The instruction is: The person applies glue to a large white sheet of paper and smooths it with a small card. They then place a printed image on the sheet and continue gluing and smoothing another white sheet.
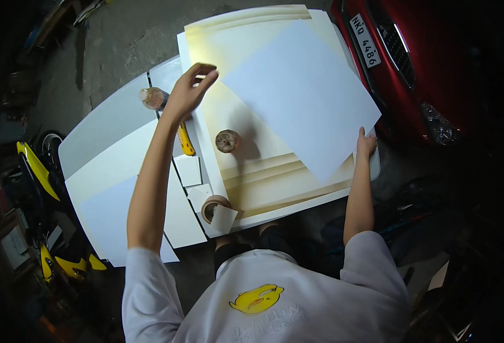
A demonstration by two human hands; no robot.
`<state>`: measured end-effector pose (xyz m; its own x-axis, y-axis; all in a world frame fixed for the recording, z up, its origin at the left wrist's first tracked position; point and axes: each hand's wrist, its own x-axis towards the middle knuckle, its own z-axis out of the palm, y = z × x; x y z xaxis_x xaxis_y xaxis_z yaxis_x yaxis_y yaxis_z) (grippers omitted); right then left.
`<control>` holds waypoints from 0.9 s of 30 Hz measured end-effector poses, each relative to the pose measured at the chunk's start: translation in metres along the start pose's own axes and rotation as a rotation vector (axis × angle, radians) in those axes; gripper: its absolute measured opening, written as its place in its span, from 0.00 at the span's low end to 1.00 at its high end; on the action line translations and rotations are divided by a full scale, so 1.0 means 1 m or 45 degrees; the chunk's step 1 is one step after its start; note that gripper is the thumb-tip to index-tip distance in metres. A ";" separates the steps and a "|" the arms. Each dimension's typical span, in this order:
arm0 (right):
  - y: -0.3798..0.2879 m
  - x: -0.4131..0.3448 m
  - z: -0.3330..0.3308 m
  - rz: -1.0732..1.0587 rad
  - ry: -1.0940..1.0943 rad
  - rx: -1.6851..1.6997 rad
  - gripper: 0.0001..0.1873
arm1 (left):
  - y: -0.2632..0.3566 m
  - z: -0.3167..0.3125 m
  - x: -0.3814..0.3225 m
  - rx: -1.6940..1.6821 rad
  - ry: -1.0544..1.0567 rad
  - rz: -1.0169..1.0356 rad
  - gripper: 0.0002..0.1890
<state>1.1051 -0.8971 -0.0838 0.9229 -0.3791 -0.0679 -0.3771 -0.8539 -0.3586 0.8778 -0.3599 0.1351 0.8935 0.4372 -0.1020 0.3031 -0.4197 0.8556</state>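
A light bluish-white square sheet lies turned cornerwise over a larger cream sheet with yellowish-brown stained edges. My left hand is raised at the left side of the cream sheet, fingers bent, with nothing seen in it. My right hand is at the table's right edge, by the square sheet's right corner; whether it grips the edge or a sheet I cannot tell. Between my arms a small round brown-topped container stands on the cream sheet and casts a shadow.
A yellow utility knife, a bottle, small white cards and a tape roll with a card on it lie left of the cream sheet. More sheets cover the left table. A red car stands close at the right.
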 end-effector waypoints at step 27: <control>-0.296 0.124 -0.002 -0.753 -0.664 1.157 0.20 | -0.121 0.046 -0.011 -0.325 0.239 -0.762 0.07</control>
<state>1.3311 -0.6917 0.0155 0.9339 0.3558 0.0354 0.1147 -0.2044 -0.9721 0.8462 -0.3509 0.0089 0.5165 0.6761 -0.5255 0.6197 0.1284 0.7742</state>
